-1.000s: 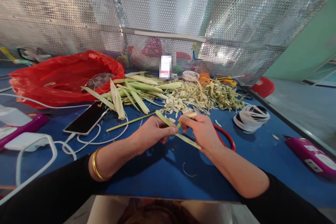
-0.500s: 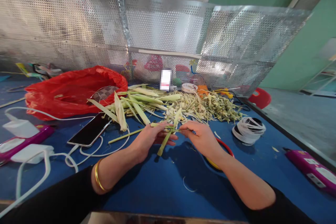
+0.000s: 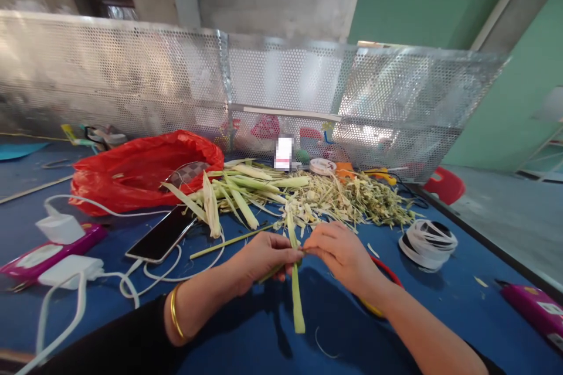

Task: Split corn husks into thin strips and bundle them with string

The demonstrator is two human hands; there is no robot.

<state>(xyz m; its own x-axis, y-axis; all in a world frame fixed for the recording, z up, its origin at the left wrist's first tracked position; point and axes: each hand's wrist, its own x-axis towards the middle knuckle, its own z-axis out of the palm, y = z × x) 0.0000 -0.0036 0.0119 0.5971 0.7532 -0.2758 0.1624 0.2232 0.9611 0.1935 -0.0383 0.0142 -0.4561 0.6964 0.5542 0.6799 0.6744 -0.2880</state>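
Note:
My left hand (image 3: pixel 268 258), with a gold bangle at the wrist, pinches a pale green corn husk strip (image 3: pixel 297 299) between thumb and fingers. The strip stands nearly upright in view, one end above the hand and the other hanging toward the table. Close beside it, my right hand (image 3: pixel 336 252) has its fingertips pressed together at the strip's middle. What they grip there is too small to make out. Past my hands lie whole corn husks (image 3: pixel 244 199) and a heap of shredded husk (image 3: pixel 347 193). Red and yellow handles (image 3: pixel 373 306) show partly under my right forearm.
A red plastic bag (image 3: pixel 105 187) sits at the left, near a phone (image 3: pixel 160 237) on a white cable. White chargers (image 3: pixel 65 228) plug into a purple power strip (image 3: pixel 94 237). At the right are a white ribbon roll (image 3: pixel 428 245) and a purple device (image 3: pixel 532 307). A perforated metal screen (image 3: pixel 281 76) stands behind.
The view has tilted upward. The husk strip has turned from slanted to nearly upright, with a longer end hanging down. My left hand's spread fingers have closed in on it.

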